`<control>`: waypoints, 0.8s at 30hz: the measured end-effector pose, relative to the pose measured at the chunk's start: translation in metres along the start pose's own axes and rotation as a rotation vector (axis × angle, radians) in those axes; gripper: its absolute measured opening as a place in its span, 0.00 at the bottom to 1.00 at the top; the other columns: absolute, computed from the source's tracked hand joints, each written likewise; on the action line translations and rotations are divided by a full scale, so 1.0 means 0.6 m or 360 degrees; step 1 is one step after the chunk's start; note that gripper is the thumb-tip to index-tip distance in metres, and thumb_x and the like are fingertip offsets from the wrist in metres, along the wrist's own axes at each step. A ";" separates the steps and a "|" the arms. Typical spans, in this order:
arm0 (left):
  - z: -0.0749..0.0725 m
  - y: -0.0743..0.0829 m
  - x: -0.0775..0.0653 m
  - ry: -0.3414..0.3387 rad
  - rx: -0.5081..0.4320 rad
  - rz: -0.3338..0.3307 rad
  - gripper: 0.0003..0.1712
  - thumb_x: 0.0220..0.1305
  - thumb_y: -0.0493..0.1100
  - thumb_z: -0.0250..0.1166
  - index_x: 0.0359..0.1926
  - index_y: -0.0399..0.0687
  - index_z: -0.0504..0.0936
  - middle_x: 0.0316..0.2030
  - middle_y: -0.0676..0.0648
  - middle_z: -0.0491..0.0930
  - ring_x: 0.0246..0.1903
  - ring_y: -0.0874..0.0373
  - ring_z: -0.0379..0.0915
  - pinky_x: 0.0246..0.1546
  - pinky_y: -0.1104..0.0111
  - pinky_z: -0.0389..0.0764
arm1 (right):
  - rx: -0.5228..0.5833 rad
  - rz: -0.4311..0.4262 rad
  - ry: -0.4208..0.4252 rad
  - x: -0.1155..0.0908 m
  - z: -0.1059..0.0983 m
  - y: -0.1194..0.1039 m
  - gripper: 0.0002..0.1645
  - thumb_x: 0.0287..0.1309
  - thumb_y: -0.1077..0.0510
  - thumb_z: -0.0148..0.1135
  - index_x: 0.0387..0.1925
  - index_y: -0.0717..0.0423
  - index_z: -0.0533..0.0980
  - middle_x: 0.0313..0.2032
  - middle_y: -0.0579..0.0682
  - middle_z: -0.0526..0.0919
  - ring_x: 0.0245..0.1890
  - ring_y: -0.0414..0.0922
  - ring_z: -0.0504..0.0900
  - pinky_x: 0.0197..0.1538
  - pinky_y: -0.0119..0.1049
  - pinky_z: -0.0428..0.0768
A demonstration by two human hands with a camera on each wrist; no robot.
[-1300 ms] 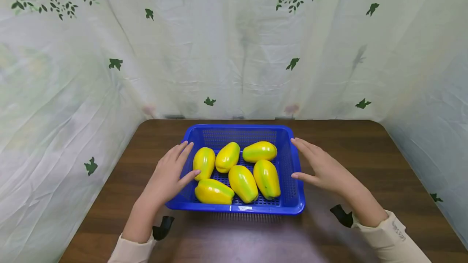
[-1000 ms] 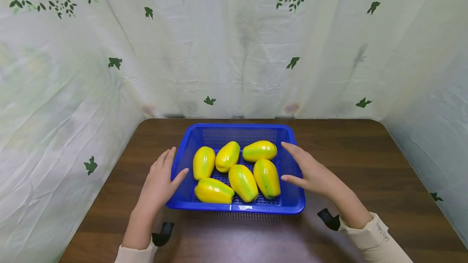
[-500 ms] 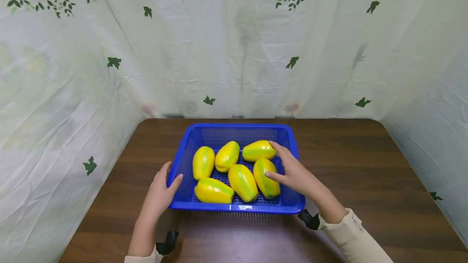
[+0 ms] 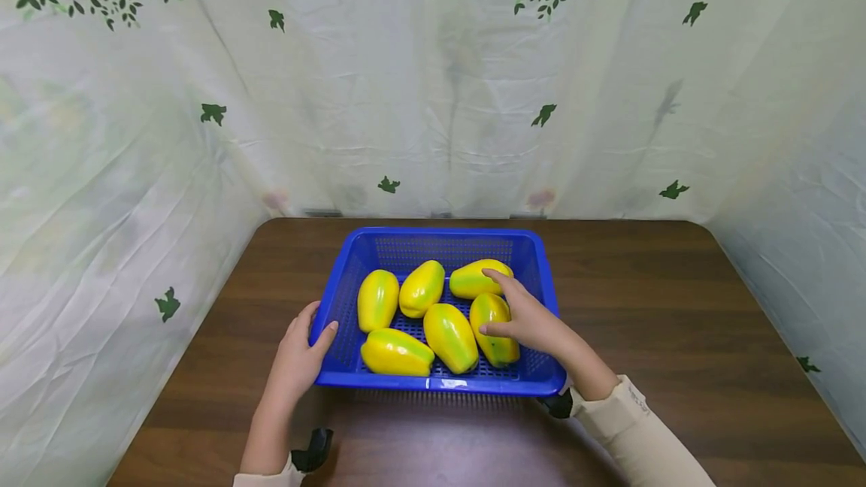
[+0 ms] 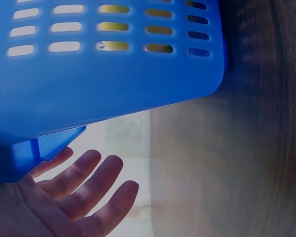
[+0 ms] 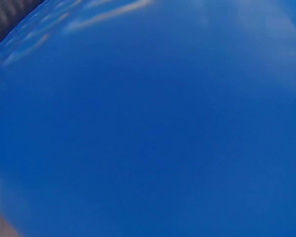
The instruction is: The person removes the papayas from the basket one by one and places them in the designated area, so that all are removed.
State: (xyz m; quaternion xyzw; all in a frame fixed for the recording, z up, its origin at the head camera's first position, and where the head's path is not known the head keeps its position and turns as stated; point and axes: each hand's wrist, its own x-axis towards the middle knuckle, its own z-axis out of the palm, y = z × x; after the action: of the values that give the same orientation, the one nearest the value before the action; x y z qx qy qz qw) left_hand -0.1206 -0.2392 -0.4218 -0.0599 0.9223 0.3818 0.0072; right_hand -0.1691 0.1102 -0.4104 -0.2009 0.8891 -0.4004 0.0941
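Note:
In the head view, a blue plastic basket (image 4: pixel 433 383) holds several glossy yellow-green papayas (image 4: pixel 395 352). My left hand (image 4: pixel 295 355) is at its left rim, thumb over the rim and fingers outside. The left wrist view has those fingers (image 5: pixel 96 190) loosely spread below the rim, off the basket wall (image 5: pixel 103 84). My right hand (image 4: pixel 531 319) reaches over the right side, thumb and fingers apart, above the front right papaya (image 4: pixel 497 348) and beside the back right papaya (image 4: pixel 470 279). Whether it touches either is unclear. Blurred blue basket wall (image 6: pixel 148 123) fills most of the right wrist view.
The basket stands on a dark brown wooden table (image 4: pixel 636 299). Behind and beside it hangs a pale curtain (image 4: pixel 419 96) with green leaf and bird prints. Black straps sit at both wrists, the left strap (image 4: pixel 313 449) showing most.
My left hand has come down and toward me onto the left rim, then stayed there. From the right edge, my right hand has moved left over the papayas. Basket and fruit have stayed put.

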 end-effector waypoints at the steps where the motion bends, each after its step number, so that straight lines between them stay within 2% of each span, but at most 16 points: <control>1: 0.000 0.001 0.000 -0.0005 -0.0005 -0.0005 0.37 0.65 0.58 0.47 0.66 0.40 0.52 0.60 0.34 0.57 0.57 0.39 0.56 0.53 0.44 0.57 | -0.0001 0.0010 -0.0017 0.001 0.001 0.001 0.52 0.44 0.54 0.70 0.67 0.50 0.50 0.64 0.59 0.54 0.60 0.54 0.58 0.56 0.53 0.61; 7: 0.000 0.002 -0.001 -0.0010 -0.0039 -0.0015 0.36 0.65 0.57 0.47 0.66 0.41 0.52 0.60 0.34 0.57 0.57 0.40 0.56 0.54 0.44 0.57 | 0.0019 0.0035 -0.0093 0.008 0.011 0.007 0.50 0.42 0.59 0.71 0.65 0.51 0.55 0.62 0.59 0.57 0.60 0.53 0.58 0.57 0.52 0.61; 13: 0.001 0.001 -0.002 -0.0010 -0.0061 -0.0016 0.36 0.65 0.58 0.47 0.66 0.43 0.52 0.61 0.35 0.56 0.58 0.41 0.55 0.54 0.45 0.56 | -0.0059 0.0074 -0.0163 0.009 0.021 0.010 0.46 0.40 0.61 0.72 0.62 0.55 0.61 0.60 0.60 0.59 0.56 0.54 0.63 0.53 0.51 0.64; 19: 0.001 -0.001 -0.003 -0.0010 -0.0096 -0.0035 0.36 0.65 0.58 0.46 0.66 0.43 0.52 0.61 0.35 0.56 0.58 0.41 0.55 0.54 0.45 0.57 | -0.0106 0.0087 -0.0142 0.009 0.025 0.007 0.42 0.40 0.64 0.71 0.60 0.57 0.65 0.59 0.61 0.60 0.53 0.53 0.65 0.52 0.49 0.67; 24: 0.002 0.000 -0.004 -0.0011 -0.0120 -0.0071 0.35 0.65 0.58 0.46 0.66 0.45 0.52 0.60 0.35 0.60 0.57 0.40 0.59 0.53 0.45 0.59 | -0.0119 0.0036 -0.0067 0.008 0.025 0.006 0.41 0.39 0.63 0.71 0.59 0.57 0.65 0.58 0.61 0.62 0.53 0.53 0.66 0.51 0.48 0.67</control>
State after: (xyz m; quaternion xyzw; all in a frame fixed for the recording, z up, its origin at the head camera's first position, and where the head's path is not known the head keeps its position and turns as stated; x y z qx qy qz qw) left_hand -0.1184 -0.2383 -0.4226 -0.0794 0.9056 0.4162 0.0167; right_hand -0.1695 0.1005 -0.4230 -0.2027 0.9034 -0.3615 0.1098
